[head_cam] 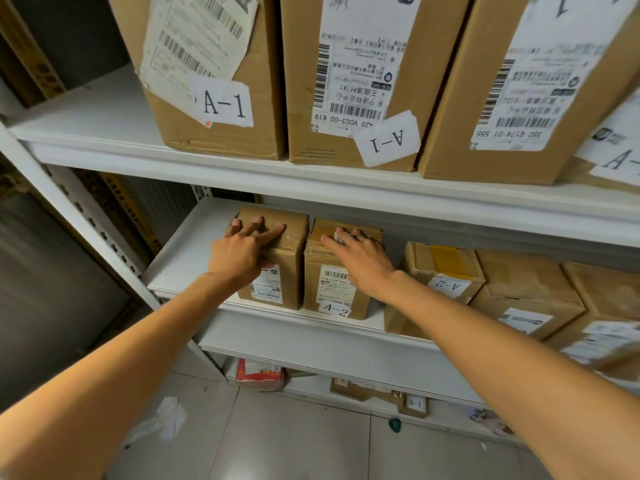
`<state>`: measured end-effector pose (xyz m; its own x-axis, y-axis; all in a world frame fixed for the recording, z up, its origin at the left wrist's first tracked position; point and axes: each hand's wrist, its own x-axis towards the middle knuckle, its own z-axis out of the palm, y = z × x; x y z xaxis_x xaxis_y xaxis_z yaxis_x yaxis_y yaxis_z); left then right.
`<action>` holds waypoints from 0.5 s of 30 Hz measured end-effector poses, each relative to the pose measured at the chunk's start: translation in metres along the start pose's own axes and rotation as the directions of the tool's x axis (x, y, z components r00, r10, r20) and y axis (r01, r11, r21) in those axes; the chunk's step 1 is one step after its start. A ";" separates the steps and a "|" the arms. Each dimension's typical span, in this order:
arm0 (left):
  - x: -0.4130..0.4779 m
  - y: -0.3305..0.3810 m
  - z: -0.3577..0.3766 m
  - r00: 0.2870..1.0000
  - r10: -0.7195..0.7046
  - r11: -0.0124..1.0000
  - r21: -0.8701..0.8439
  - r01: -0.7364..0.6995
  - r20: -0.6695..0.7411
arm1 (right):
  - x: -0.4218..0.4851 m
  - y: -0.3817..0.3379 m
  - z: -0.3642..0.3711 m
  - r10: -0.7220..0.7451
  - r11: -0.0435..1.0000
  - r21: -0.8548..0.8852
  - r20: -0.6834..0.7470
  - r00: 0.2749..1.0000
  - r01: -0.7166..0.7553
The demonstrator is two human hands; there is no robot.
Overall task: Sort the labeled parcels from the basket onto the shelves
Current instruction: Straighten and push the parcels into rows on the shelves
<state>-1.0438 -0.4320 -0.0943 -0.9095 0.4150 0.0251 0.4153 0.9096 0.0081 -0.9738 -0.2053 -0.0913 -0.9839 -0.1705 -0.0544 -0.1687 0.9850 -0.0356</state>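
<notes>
Left forearm (121,368) and right forearm (502,351) are reaching to the middle shelf (187,258). Left hand (242,252) is lying spread-fingered over a small brown parcel (291,271), thumb pressing its front, gripping nothing. Right hand (362,258) is resting flat on the neighbouring parcel (332,289), which is showing "A-2". Tall cartons (346,81) above are bearing "A-1" tags.

- Upper shelf (97,116): white, carrying tall cardboard boxes (349,64) tagged A-1, upright, side by side.
- Middle shelf (187,251): smaller parcels (337,289), some tagged A-2.
</notes>
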 end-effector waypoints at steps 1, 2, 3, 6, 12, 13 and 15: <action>0.000 0.006 0.000 1.000 0.005 1.000 0.008 -0.005 0.000 | -0.003 0.006 0.000 0.007 1.000 0.010 0.000 1.000 -0.007; 0.001 0.011 0.001 1.000 0.009 1.000 0.015 -0.009 -0.004 | -0.007 0.011 0.000 0.013 1.000 0.015 0.001 1.000 -0.013; 0.000 0.017 0.002 1.000 0.007 1.000 0.025 -0.007 -0.002 | -0.009 0.015 0.000 0.020 1.000 0.014 0.001 1.000 -0.020; -0.002 0.029 0.003 1.000 0.005 0.999 0.041 -0.005 -0.007 | -0.017 0.023 -0.001 0.028 1.000 0.003 -0.006 1.000 -0.028; -0.008 0.047 0.001 1.000 -0.005 1.000 0.000 0.005 0.023 | -0.028 0.030 -0.003 0.019 1.000 0.009 0.006 1.000 -0.019; -0.010 0.050 0.001 0.999 -0.017 0.999 -0.030 0.018 0.046 | -0.030 0.029 -0.004 0.022 1.000 0.011 0.013 1.000 -0.022; -0.013 0.057 0.001 0.994 -0.051 0.996 -0.073 0.058 0.100 | -0.032 0.028 -0.009 0.016 1.000 0.000 0.051 0.999 -0.016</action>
<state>-1.0080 -0.3861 -0.0948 -0.9268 0.3678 -0.0755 0.3618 0.9286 0.0824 -0.9471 -0.1720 -0.0818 -0.9821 -0.1562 -0.1054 -0.1533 0.9876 -0.0351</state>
